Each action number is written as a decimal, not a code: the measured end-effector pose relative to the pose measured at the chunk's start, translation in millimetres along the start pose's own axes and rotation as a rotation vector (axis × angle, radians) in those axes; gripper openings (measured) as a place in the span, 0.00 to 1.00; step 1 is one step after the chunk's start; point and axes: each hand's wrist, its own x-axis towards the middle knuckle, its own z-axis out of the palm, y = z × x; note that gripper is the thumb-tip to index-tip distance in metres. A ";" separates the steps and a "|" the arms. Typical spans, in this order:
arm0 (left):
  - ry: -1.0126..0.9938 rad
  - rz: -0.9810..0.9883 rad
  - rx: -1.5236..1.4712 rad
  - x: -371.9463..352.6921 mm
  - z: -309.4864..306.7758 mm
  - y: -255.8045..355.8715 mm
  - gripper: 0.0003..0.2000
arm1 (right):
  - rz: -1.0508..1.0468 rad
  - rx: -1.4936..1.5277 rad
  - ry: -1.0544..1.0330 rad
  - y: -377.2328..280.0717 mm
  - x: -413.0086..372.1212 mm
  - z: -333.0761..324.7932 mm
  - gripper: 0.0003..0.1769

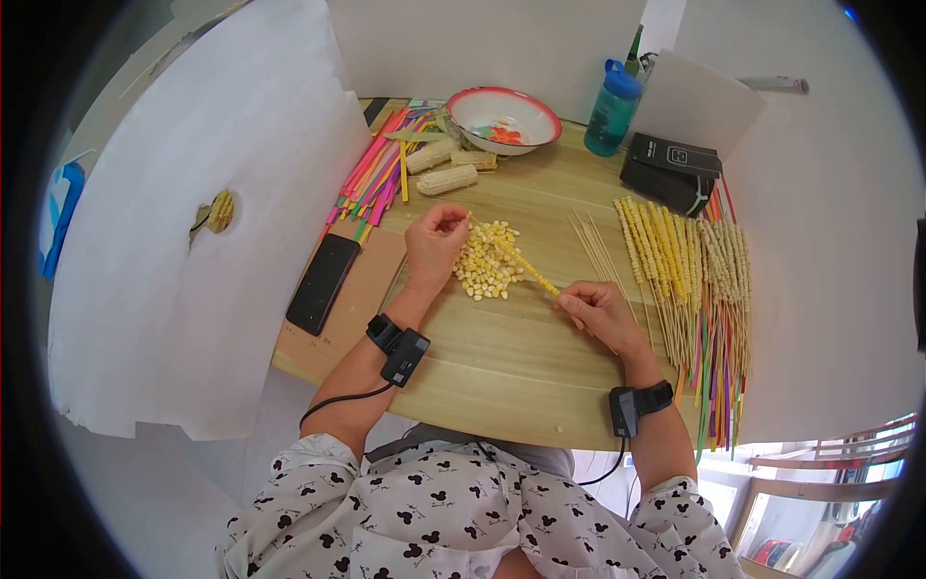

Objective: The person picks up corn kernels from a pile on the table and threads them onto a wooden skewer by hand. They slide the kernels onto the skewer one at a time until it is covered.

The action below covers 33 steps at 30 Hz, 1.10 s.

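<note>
A thin skewer strung with yellow corn kernels [529,268] slants between my hands, over a pile of loose kernels [487,275] on the wooden table [463,357]. My right hand [600,314] pinches its lower right end. At the upper left end, my left hand [439,246] has thumb and fingertips pressed together around a tiny yellow piece, probably a kernel, at the skewer's tip. Bare skewers [600,249] lie right of the pile. Farther right are rows of kernel-filled skewers [666,246].
Stripped cobs [449,180] and a red-rimmed bowl [540,121] are at the back. Colored strips [374,179] and a phone [324,284] on cardboard [294,349] lie left. A blue bottle [612,111] and black box [666,179] stand back right, near white side panels [193,116].
</note>
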 end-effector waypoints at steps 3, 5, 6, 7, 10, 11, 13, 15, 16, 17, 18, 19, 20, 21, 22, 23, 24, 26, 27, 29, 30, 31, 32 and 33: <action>-0.033 0.024 0.062 -7.8 4.4 13.2 0.06 | -0.011 -0.006 0.016 3.2 1.4 1.0 0.12; -0.094 0.015 0.138 -12.4 10.0 19.3 0.06 | -0.002 -0.014 0.018 -0.8 0.9 0.8 0.12; -0.096 0.014 0.137 -12.3 10.7 17.1 0.06 | 0.011 -0.020 0.016 -1.8 -0.2 0.9 0.12; -0.092 0.017 0.113 -11.7 11.0 14.6 0.06 | 0.012 -0.020 0.017 -1.1 -0.1 0.7 0.12; -0.098 0.024 0.095 -11.0 9.5 11.8 0.06 | -0.010 -0.005 0.017 0.9 1.2 0.2 0.12; -0.107 0.027 0.100 -11.1 9.0 12.4 0.06 | -0.007 -0.002 0.014 1.1 1.2 0.2 0.12; -0.109 0.027 0.105 -11.3 8.7 13.7 0.06 | -0.003 0.002 0.013 0.7 1.1 0.0 0.12; -0.111 0.027 0.109 -11.5 9.2 13.9 0.06 | 0.001 -0.002 0.020 -0.6 0.7 0.7 0.12; -0.106 0.031 0.107 -11.5 9.4 13.9 0.06 | 0.002 -0.002 0.021 0.0 1.2 1.4 0.12; -0.101 0.036 0.105 -11.8 9.8 13.8 0.06 | -0.016 0.009 0.031 1.6 1.9 2.2 0.12; -0.103 0.034 0.104 -12.1 9.8 14.2 0.06 | -0.032 0.019 0.042 2.4 1.9 2.4 0.12; -0.103 0.045 0.134 -11.8 9.4 15.1 0.07 | -0.030 0.020 0.043 2.2 1.8 1.9 0.12; -0.103 0.058 0.165 -11.0 8.8 16.3 0.07 | -0.019 0.026 0.067 1.7 2.4 1.0 0.12; -0.105 0.057 0.166 -9.9 8.5 17.7 0.07 | -0.008 0.033 0.091 1.3 3.1 0.3 0.11; -0.058 0.057 0.169 -8.5 8.3 19.2 0.08 | -0.007 0.035 0.093 1.5 3.7 -0.8 0.11; -0.011 0.056 0.172 -7.7 7.9 19.6 0.09 | -0.013 0.057 0.127 2.4 3.9 -1.9 0.11; -0.015 0.054 0.173 -6.1 5.8 15.6 0.09 | -0.020 0.078 0.161 3.2 4.1 -2.5 0.10; -0.036 0.172 0.286 -3.2 2.2 10.7 0.09 | -0.014 0.080 0.185 4.2 4.4 -3.5 0.10; -0.039 0.173 0.287 -3.6 2.7 8.2 0.09 | -0.009 0.079 0.207 4.4 4.4 -3.8 0.09; -0.132 0.240 0.424 -4.9 6.3 16.2 0.08 | -0.002 0.069 0.216 3.2 3.9 -3.0 0.09; -0.136 0.240 0.425 -4.1 7.6 12.3 0.08 | 0.006 0.057 0.223 2.3 3.7 -2.5 0.09; -0.145 0.304 0.504 -2.1 9.6 7.5 0.07 | 0.006 0.059 0.226 1.2 3.7 -1.7 0.09; -0.153 0.368 0.582 -0.2 11.1 2.6 0.07 | 0.008 0.064 0.227 0.1 3.8 -0.8 0.09; -0.157 0.368 0.581 1.6 11.8 -2.3 0.07 | 0.010 0.069 0.229 -0.2 3.4 -0.6 0.08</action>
